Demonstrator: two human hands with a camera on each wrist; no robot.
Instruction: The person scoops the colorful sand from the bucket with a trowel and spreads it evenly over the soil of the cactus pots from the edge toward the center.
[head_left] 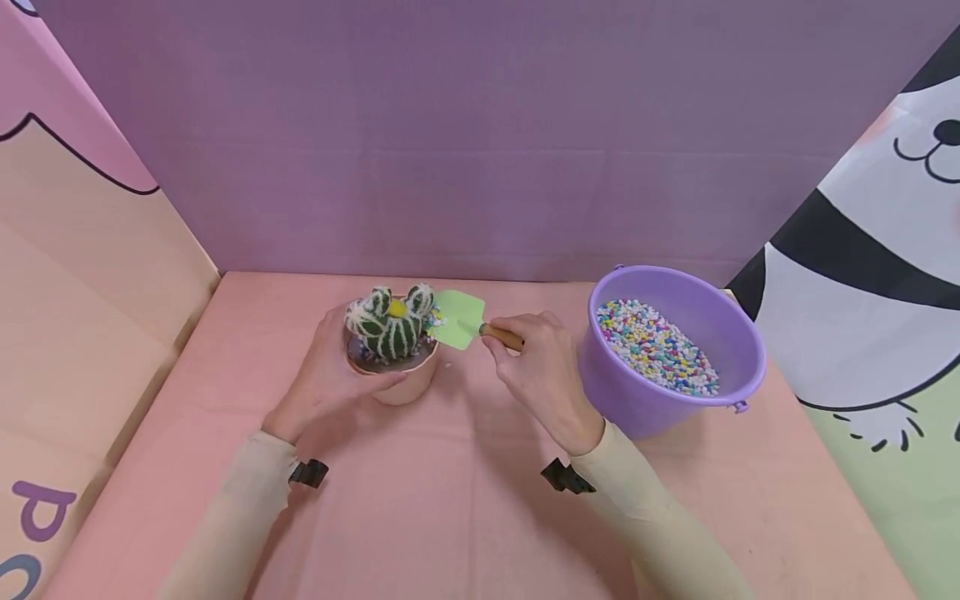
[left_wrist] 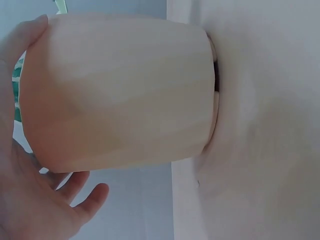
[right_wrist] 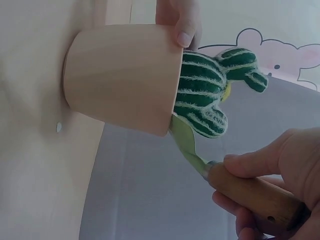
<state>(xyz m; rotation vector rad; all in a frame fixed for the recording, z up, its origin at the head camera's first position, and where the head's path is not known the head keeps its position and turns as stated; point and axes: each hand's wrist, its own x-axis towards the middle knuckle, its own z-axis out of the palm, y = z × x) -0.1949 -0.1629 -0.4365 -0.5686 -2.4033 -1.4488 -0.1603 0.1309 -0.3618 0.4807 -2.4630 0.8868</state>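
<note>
My left hand (head_left: 327,362) grips a peach flowerpot (head_left: 408,387) near its rim, the thumb along the near side and the fingers round the left. In the pot stands a green toy cactus (head_left: 392,333) with white fuzzy stripes and a yellow top. Pinched in my right hand (head_left: 543,367) is the wooden handle (right_wrist: 250,195) of a small trowel with a light green blade (head_left: 459,319). The blade's tip meets the pot's right rim, tilted down toward it in the right wrist view. Several coloured pellets (head_left: 435,321) lie at that tip, beside the cactus.
To the right, a purple bucket (head_left: 637,408) holds many coloured pellets (head_left: 660,350). One white pellet (right_wrist: 59,127) lies on the pink tabletop (head_left: 405,500) by the pot. A purple backdrop (head_left: 480,167) rises behind, with printed panels on both sides.
</note>
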